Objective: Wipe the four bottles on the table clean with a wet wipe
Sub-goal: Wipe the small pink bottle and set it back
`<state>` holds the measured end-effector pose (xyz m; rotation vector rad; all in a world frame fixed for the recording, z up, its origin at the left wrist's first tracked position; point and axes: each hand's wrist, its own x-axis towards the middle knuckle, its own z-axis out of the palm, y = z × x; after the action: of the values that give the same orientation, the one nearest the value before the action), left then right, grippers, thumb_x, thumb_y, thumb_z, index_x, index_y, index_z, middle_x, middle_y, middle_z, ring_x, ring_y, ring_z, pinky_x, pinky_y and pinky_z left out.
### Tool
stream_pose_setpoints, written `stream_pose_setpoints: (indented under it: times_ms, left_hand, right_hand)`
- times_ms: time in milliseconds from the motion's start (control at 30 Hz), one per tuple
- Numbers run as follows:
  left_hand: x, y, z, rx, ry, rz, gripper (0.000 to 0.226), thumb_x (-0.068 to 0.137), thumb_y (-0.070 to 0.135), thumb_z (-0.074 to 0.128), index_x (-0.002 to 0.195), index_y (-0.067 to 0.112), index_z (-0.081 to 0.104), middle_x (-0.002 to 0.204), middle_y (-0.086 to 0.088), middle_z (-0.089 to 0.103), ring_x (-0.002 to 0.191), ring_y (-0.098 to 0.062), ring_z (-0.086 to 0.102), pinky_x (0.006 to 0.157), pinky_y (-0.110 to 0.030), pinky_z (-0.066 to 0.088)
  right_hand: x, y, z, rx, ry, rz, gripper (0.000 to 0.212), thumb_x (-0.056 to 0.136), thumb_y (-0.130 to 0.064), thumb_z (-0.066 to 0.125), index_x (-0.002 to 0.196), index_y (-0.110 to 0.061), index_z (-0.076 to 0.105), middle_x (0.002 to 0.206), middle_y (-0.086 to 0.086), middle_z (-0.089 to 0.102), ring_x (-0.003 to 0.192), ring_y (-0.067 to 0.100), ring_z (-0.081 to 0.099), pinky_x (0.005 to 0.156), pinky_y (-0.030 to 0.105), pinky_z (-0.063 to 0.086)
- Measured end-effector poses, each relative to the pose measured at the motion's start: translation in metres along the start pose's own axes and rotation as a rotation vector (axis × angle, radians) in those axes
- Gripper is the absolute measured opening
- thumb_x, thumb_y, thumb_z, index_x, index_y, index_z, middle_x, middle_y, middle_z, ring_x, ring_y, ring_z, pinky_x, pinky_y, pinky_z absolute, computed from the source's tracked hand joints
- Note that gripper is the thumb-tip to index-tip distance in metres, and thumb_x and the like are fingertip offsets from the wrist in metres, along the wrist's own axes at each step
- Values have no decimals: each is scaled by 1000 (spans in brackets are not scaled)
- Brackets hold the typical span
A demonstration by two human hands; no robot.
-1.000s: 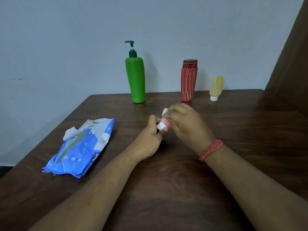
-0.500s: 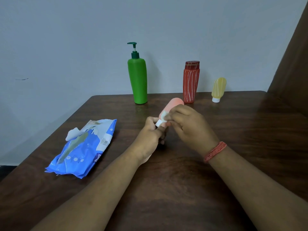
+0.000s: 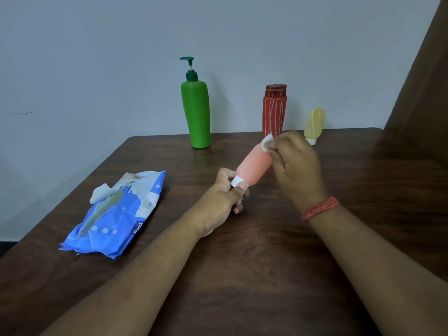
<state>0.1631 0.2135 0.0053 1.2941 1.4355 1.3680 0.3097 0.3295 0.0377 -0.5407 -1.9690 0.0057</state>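
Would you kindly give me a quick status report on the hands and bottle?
Left hand grips pink bottle by its white cap. Right hand presses wet wipe on bottle's far end. Nothing in the way.

You face a dark wooden counter (image 3: pixel 242 275) pushed against a plain pale grey wall (image 3: pixel 97 57) with a small dark scuff at left; a brown wooden panel (image 3: pixel 424 81) rises at your right.

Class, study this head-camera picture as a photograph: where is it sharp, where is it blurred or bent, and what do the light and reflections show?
Head view: the green pump bottle is sharp, with a faint reflection on the glossy table below it; the right hand and its wipe look slightly motion-blurred; light is soft and dim, shadows weak; the wide lens bends the table's edges outward.
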Motion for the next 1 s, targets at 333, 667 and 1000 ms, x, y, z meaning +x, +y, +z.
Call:
stream_pose_setpoints:
  times_ms: [333, 667, 1000]
  left_hand:
    - [-6, 11, -3, 462, 74, 105, 15, 106, 21, 46, 105, 18, 32, 93, 3, 49, 80, -2, 46, 72, -26, 41]
    - [-5, 12, -4, 518, 135, 47, 19, 107, 24, 42, 124, 25, 33, 90, 6, 48, 73, -6, 46, 60, -22, 38]
    - [-4, 16, -1, -507, 158, -28, 10, 108, 9, 37, 109, 11, 46, 82, -6, 50, 63, -11, 37, 55, -24, 37]
  right_hand:
    - [-6, -37, 8, -75, -426, -308, 35, 68, 8, 73, 97, -12, 70, 101, 5, 61, 94, 24, 55, 61, 41, 54]
    - [5, 6, -9, -127, -254, 100, 29, 87, 6, 64, 112, -6, 72, 107, 12, 63, 104, 30, 59, 92, 47, 54]
    - [-2, -8, 8, 964, -86, 812, 17, 96, -6, 62, 99, -18, 74, 101, 6, 74, 99, 22, 69, 83, 33, 54]
